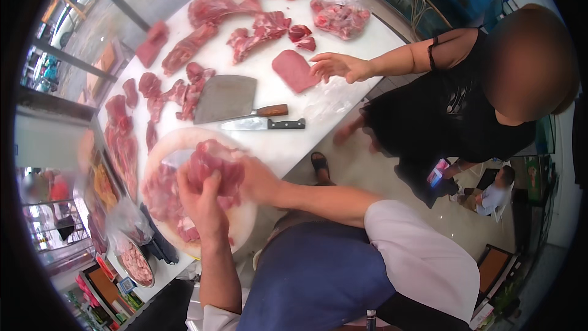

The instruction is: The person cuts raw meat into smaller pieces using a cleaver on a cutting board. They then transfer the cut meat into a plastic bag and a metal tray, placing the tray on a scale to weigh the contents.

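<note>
My left hand point(204, 193) grips a piece of raw red meat point(216, 170) above a round chopping block point(245, 225), thumb across its front. At the right edge of the same piece is my right hand point(259, 179), blurred and closed on it, with its fingers partly hidden. Cut raw meat point(161, 197) lies on the block below. A flat grey, shiny thing point(178, 158) shows behind my left hand; I cannot tell what it is. Beyond the block, a wide cleaver point(227, 99) with a wooden handle lies beside a black-handled kitchen knife point(262, 124).
Several raw meat cuts point(220, 7) cover the white table point(275, 142). At right, a person point(441, 101) reaches one hand point(342, 66) to a flat meat slab point(296, 71). A bag of meat point(340, 16) lies at the far edge. A bowl of minced meat point(135, 264) stands lower left.
</note>
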The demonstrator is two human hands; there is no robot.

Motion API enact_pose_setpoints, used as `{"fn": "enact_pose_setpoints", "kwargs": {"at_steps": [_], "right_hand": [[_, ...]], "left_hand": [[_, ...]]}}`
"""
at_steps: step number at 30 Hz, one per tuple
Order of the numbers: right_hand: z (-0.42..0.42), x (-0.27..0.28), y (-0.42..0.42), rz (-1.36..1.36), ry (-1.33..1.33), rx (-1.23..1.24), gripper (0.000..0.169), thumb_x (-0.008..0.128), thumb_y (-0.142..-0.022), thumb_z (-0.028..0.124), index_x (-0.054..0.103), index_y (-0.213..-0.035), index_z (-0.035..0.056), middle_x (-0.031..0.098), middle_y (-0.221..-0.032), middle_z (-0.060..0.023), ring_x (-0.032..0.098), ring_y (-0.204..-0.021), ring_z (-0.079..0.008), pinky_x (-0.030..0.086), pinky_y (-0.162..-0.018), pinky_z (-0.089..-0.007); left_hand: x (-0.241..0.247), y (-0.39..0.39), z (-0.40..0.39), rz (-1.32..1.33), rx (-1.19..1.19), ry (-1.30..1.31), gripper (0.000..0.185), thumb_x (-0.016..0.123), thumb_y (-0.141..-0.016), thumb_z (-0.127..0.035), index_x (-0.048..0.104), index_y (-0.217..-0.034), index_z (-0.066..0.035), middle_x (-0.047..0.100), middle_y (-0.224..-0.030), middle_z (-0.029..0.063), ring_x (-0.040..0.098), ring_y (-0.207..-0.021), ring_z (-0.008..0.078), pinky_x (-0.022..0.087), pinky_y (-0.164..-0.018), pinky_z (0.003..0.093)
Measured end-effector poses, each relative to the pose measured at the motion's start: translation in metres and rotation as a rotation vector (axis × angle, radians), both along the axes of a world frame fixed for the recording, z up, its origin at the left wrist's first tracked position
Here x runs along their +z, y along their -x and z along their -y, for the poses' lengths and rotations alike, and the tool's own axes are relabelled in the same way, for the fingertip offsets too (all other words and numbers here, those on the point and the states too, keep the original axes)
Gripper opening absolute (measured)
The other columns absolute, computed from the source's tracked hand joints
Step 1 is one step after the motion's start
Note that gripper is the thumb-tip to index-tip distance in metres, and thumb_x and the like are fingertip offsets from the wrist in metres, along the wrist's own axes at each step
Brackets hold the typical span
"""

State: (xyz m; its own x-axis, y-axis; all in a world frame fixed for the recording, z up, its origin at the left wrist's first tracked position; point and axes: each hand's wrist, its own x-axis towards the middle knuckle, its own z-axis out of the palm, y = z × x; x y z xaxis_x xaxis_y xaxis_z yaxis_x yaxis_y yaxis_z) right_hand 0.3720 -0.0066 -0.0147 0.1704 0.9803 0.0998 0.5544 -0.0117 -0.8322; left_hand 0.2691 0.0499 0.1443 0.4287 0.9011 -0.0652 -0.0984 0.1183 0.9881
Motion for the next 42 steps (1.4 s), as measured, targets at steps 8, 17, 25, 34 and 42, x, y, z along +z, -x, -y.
{"fn": "enact_pose_setpoints", "kwargs": {"at_steps": [8, 17, 25, 34, 42], "right_hand": [[0.139, -0.074, -0.208, 0.195, -0.026, -0.978, 0.056, 0.082, -0.094, 0.024, 0.052, -0.135, -0.0006, 0.061, -0.12, -0.0138, 0.064, -0.108, -0.0292, 0.055, -0.089, -0.0409], [0.107, -0.081, -0.347, -0.104, 0.228, -1.018, 0.101, 0.074, -0.092, 0.063, 0.034, -0.163, 0.0032, 0.043, -0.159, -0.0232, 0.042, -0.147, -0.0365, 0.037, -0.119, -0.0475], [0.112, -0.165, -0.384, -0.536, 0.239, -0.696, 0.056, 0.072, -0.1, 0.032, 0.051, -0.141, 0.0002, 0.06, -0.137, -0.0164, 0.06, -0.121, -0.0227, 0.051, -0.102, -0.0375], [0.161, 0.014, -0.289, -0.776, 0.12, -0.532, 0.014, 0.063, -0.105, 0.011, 0.071, -0.107, -0.0008, 0.075, -0.1, -0.0037, 0.065, -0.092, -0.0086, 0.052, -0.085, -0.0257], [0.188, 0.027, -0.31, -0.806, -0.038, -0.671, 0.022, 0.062, -0.108, 0.017, 0.075, -0.104, -0.0007, 0.073, -0.099, -0.0004, 0.065, -0.094, -0.0079, 0.051, -0.086, -0.0249]], "left_hand": [[-0.02, -0.11, 0.024, -0.002, -0.126, 0.144, 0.037, 0.069, -0.092, 0.0, 0.057, -0.126, -0.003, 0.068, -0.116, 0.0089, 0.068, -0.102, 0.018, 0.057, -0.089, 0.0319], [-0.067, -0.201, 0.021, -0.058, -0.172, 0.178, 0.035, 0.068, -0.103, -0.015, 0.057, -0.133, -0.002, 0.067, -0.126, 0.0097, 0.065, -0.114, 0.0163, 0.054, -0.099, 0.0319], [-0.058, -0.233, 0.017, -0.192, -0.06, -0.118, 0.052, 0.069, -0.103, -0.01, 0.05, -0.15, 0.001, 0.064, -0.129, 0.0148, 0.064, -0.109, 0.0142, 0.053, -0.093, 0.0297], [-0.14, -0.21, 0.043, -0.652, -0.175, -0.41, 0.067, 0.079, -0.093, -0.026, 0.051, -0.148, 0.0, 0.059, -0.141, 0.0198, 0.059, -0.125, 0.0346, 0.043, -0.109, 0.0464], [-0.173, -0.243, 0.032, -0.841, -0.532, -0.228, 0.021, 0.073, -0.09, -0.014, 0.074, -0.107, -0.002, 0.074, -0.096, 0.0082, 0.067, -0.094, 0.0207, 0.05, -0.087, 0.0371]]}}
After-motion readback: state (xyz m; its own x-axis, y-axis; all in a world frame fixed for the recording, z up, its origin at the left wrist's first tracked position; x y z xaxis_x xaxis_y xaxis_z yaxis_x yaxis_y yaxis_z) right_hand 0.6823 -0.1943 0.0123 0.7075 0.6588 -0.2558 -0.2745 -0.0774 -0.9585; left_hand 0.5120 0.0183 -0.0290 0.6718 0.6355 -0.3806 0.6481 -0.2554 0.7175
